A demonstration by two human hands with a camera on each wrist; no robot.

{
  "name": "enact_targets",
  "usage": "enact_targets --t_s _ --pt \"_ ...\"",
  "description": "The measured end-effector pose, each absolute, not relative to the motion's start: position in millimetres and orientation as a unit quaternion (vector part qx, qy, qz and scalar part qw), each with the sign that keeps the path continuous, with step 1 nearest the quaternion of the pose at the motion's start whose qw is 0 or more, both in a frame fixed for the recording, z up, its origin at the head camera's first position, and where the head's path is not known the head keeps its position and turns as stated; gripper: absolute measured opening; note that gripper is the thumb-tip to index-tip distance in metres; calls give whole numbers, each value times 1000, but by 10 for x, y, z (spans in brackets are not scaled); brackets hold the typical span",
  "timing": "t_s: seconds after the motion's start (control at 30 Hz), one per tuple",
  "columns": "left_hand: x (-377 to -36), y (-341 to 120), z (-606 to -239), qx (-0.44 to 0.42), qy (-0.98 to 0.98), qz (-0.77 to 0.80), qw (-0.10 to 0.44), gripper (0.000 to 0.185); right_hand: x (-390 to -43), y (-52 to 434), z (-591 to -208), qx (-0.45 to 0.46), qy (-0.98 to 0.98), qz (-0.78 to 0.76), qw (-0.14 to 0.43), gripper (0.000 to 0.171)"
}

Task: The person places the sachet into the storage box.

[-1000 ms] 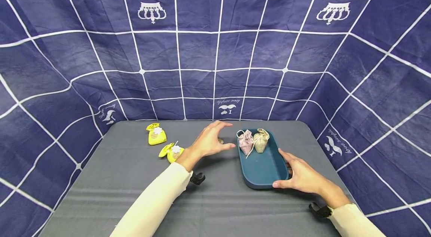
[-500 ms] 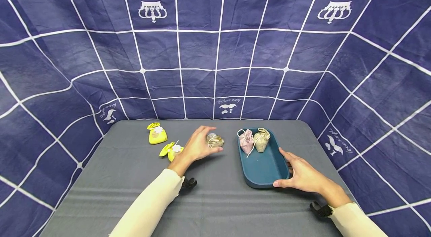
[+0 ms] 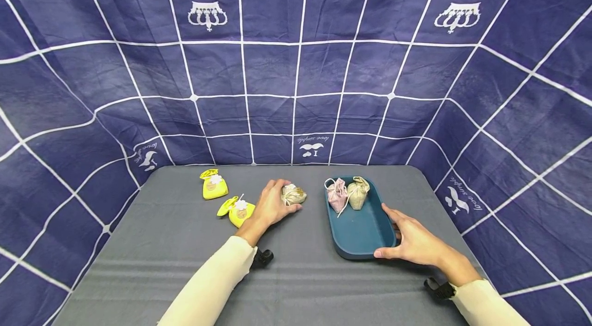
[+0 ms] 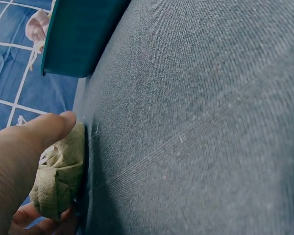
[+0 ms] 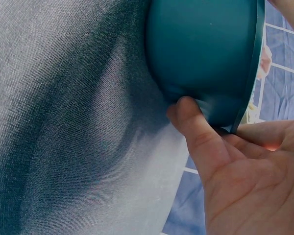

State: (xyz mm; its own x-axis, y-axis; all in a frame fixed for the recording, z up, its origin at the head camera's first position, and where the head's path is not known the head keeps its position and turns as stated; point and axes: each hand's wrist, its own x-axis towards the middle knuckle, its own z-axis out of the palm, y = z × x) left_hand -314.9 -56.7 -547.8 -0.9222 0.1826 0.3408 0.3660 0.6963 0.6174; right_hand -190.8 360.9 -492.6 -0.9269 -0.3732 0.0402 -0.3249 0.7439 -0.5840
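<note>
My left hand (image 3: pixel 270 206) curls round a small beige drawstring pouch (image 3: pixel 294 195) on the table, left of the tray. In the left wrist view the thumb (image 4: pixel 59 125) lies along one side of that pouch, fingertips at the other. My right hand (image 3: pixel 413 240) grips the front right corner of a dark teal oblong tray (image 3: pixel 359 236), its thumb (image 5: pixel 198 127) against the outer wall. At the tray's far end a pink drawstring pouch (image 3: pixel 337 197) and another beige pouch (image 3: pixel 357 195) stand side by side.
Two yellow pouches lie at the left: one farther back (image 3: pixel 215 189), the other (image 3: pixel 240 215) partly behind the left wrist. Grey cloth (image 3: pixel 296 274) covers the table. A blue curtain (image 3: pixel 277 69) with white grid lines hangs behind and at both sides.
My left hand has moved left, away from the tray, and its fingers have closed in around the beige pouch, which now shows more. The right hand and tray have stayed in place.
</note>
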Motion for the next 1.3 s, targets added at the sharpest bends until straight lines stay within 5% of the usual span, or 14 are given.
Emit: enact_targets --t_s 0.27,0.57,1.3 --pt "-3369 -590 -5745 -170 -898 -364 179 57 -1904 3608 -4931 -184 932 -310 40 136" --pt "-3141 -537 -5400 -175 -894 -378 168 53 -1905 3608 -4913 -180 932 -310 48 137" --pt "-3092 -501 -5258 -171 -901 -384 111 56 -1905 3599 -4920 -179 935 -302 45 136"
